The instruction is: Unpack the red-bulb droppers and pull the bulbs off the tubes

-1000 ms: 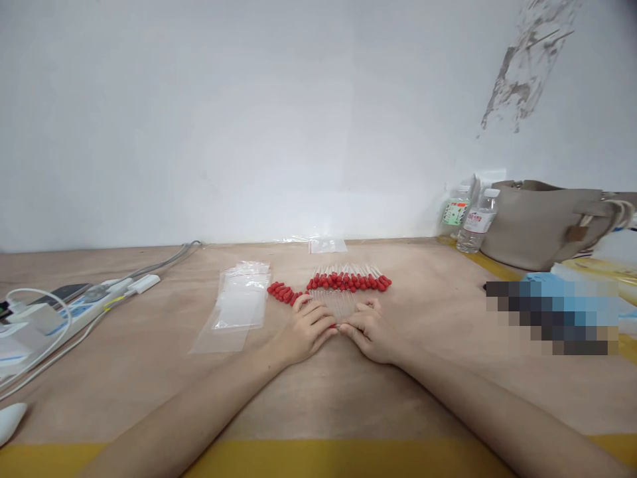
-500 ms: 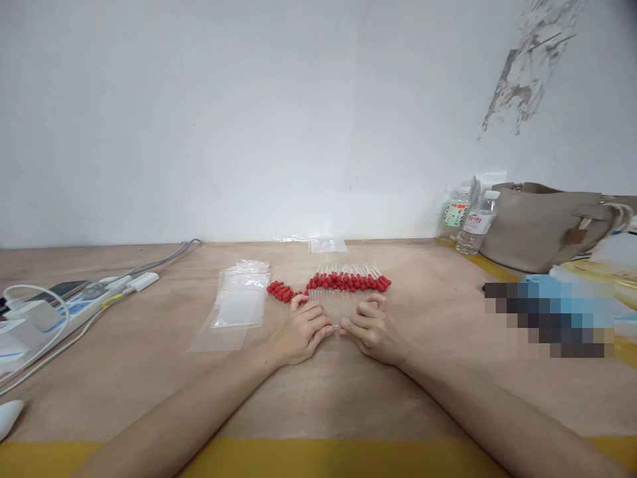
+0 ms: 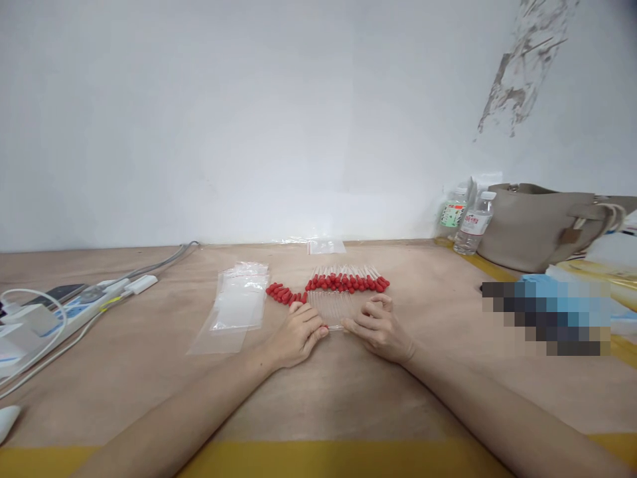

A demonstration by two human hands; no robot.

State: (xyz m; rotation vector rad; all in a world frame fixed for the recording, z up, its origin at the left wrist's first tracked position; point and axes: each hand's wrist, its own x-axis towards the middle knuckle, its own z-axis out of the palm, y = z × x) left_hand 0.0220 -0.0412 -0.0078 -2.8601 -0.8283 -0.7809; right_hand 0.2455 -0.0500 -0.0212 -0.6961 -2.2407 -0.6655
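Observation:
A row of slim clear tubes (image 3: 331,305) lies side by side on the table between my hands. My left hand (image 3: 297,334) is closed at the row's left side, its thumb at the near ends, where a small spot of red shows. My right hand (image 3: 381,330) has curled fingers at the right side, thumb and forefinger tips at the near edge; its grip is partly hidden. Loose red rubber bulbs (image 3: 283,293) lie beyond my left hand. Behind the tubes is a row of droppers (image 3: 348,281), pale stems pointing away and red bulbs toward me.
Clear zip bags (image 3: 239,302) lie to the left, and another bag (image 3: 326,247) is by the wall. A power strip (image 3: 74,312) with cables stands far left. Two bottles (image 3: 472,226) and a grey handbag (image 3: 532,226) stand at the back right, a blurred-out patch (image 3: 547,318) before them.
My right hand has shifted slightly right, widening the gap between my hands, and its fingers have loosened a little. My left hand has barely moved.

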